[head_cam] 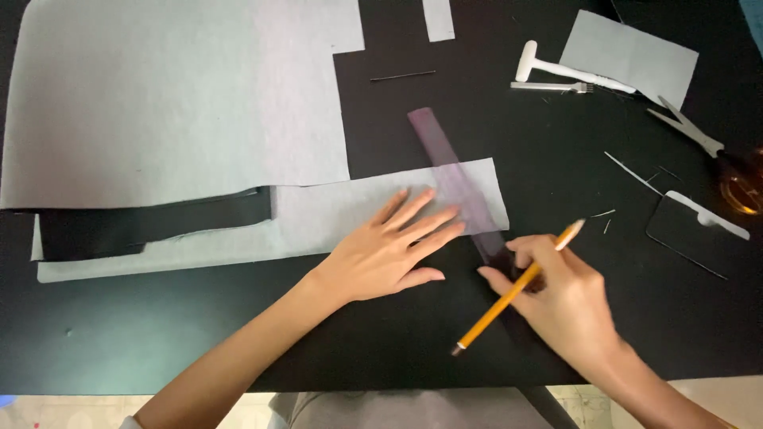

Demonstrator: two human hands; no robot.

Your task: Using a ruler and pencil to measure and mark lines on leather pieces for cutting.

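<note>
My left hand point(391, 250) lies flat, fingers spread, on a strip of pale grey sheet point(334, 210) and on the edge of a see-through purple ruler point(455, 179). The ruler runs diagonally across that strip onto the black table mat point(199, 326). My right hand point(556, 298) holds a yellow pencil point(517, 290) between its fingers, tip pointing down-left, while its fingertips rest on the ruler's near end.
A large pale grey sheet point(175, 95) covers the far left, with a black piece point(151, 226) under it. At far right lie a smaller grey piece point(636, 52), a white hammer point(568, 70), a metal pronged tool point(552, 86), scissors point(691, 131) and a dark flat piece point(683, 234).
</note>
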